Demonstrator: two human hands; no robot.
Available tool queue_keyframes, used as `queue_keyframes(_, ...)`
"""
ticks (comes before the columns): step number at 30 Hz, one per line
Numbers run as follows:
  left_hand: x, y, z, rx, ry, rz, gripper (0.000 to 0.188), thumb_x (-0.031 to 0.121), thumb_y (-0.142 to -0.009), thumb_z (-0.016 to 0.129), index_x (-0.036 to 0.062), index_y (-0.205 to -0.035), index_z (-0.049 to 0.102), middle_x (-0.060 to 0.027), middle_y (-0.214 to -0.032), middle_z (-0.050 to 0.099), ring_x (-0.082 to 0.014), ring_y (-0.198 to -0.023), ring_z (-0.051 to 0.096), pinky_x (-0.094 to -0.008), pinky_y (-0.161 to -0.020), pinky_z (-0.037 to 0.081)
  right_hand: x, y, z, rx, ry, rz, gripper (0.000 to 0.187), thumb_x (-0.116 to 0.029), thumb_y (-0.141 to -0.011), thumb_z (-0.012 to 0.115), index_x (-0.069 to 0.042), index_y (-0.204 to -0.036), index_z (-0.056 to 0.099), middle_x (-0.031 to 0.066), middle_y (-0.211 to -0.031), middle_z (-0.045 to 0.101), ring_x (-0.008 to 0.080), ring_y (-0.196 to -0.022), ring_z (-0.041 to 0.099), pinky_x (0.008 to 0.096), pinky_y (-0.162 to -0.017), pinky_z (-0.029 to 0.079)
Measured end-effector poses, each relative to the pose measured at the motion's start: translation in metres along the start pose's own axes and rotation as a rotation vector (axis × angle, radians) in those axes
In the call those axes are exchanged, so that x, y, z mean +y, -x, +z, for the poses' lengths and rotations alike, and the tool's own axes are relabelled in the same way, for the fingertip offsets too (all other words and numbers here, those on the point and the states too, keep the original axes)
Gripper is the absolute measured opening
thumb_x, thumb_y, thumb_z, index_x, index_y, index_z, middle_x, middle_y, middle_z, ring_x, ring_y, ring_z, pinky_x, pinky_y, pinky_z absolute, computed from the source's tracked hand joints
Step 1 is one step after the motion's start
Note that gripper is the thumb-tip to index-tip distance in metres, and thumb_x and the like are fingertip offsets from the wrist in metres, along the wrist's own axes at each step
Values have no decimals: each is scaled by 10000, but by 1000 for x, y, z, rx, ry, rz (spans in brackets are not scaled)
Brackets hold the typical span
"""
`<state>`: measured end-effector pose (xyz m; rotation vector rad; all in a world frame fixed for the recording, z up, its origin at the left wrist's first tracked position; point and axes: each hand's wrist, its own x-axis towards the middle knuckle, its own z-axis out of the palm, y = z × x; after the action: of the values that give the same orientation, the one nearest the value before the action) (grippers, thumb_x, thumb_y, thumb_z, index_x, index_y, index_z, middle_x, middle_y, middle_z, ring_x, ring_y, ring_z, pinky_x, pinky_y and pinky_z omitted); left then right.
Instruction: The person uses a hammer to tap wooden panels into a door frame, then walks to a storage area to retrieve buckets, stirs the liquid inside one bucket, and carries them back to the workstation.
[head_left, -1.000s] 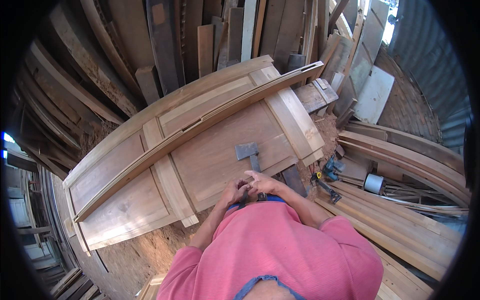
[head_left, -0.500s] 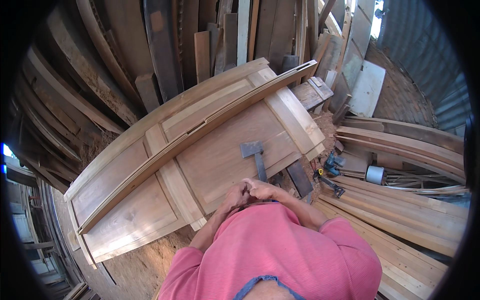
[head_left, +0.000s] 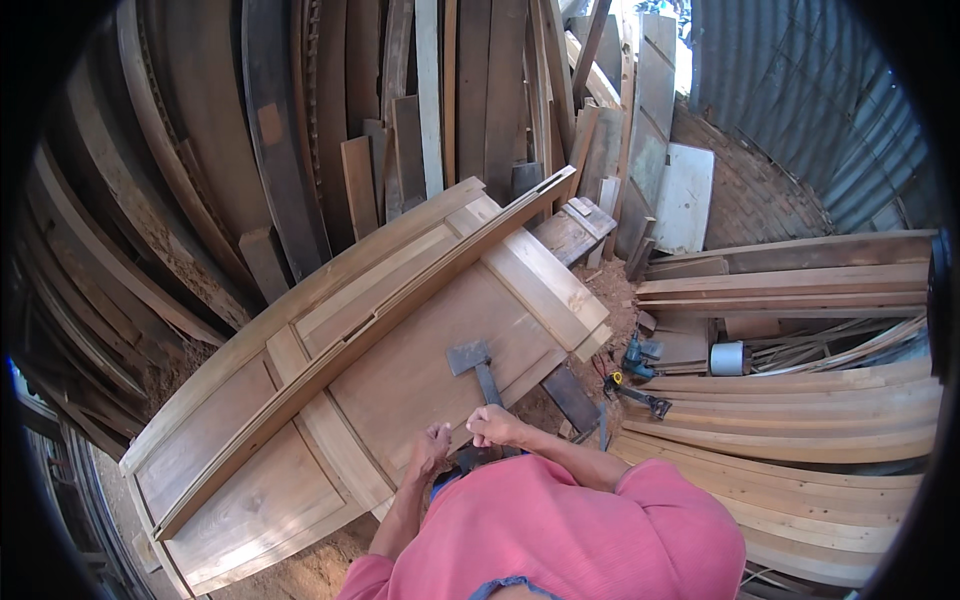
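Note:
Both of my hands are held close together in front of my body, over the near edge of a panelled wooden door [head_left: 430,350]. My left hand [head_left: 432,446] is closed, its fingers curled. Just to its right, my right hand [head_left: 494,428] is closed as well, thumb and fingers pressed together. Whatever they pinch is too small to make out; a faint thin light line seems to run between them. A hammer-like tool [head_left: 469,357] with a broad head lies on the door panel, its handle reaching toward my right hand. A long slotted wooden strip [head_left: 345,340] lies across the door.
Old boards [head_left: 280,150] lean upright along the back and left. On the right lie stacked planks [head_left: 780,415], a white cylindrical container [head_left: 727,358] and a teal power tool [head_left: 636,355]. A dark block [head_left: 571,400] sits by the door's near edge. Corrugated metal sheeting [head_left: 800,100] stands back right.
My hands have moved apart from touching each other to a small gap between them. The view has shifted, so the door and boards appear lower and farther left.

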<state>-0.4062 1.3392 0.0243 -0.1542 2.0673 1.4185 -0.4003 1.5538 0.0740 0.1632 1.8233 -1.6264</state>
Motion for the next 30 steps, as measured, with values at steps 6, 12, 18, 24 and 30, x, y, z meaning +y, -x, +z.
queue_keyframes(6,44,14,29,-145,309,101,348,304,-973,557,1,-1130,619,-41,-894,671,-141,-810,614,-303,-713,502,-13,-13,-12,-25,-60,-59,222,-68,-922,505,60,-1092,569,111,-829,664,151,-646,619,275,-546,488)
queue_keyframes(12,68,32,42,53,-69,226,308,306,-955,561,40,-1064,671,-115,-888,695,-135,-816,628,-316,-724,501,-1,1,-24,-248,-352,32,579,45,-873,450,33,-1429,286,176,-1138,613,252,-929,671,379,-843,569)
queue_keyframes(18,11,34,65,60,283,89,304,276,-970,535,12,-849,624,-32,-727,615,-110,-678,538,-292,-636,467,-39,16,-25,-453,-53,150,615,-18,-884,490,33,-1451,256,174,-1083,646,212,-888,680,326,-763,556)
queue_keyframes(24,9,86,75,349,69,-169,366,336,-944,515,9,-845,648,-195,-802,671,-323,-775,663,-408,-701,499,18,-42,-71,-103,467,-34,566,-155,-884,571,58,-1370,374,205,-1018,678,313,-873,668,368,-793,525)
queue_keyframes(30,-46,171,98,720,120,-395,369,378,-876,617,17,-905,684,-165,-827,694,-323,-809,675,-419,-731,510,13,-60,-71,167,943,-31,636,-309,-872,644,87,-1287,371,341,-1209,552,442,-1140,562,464,-973,453)
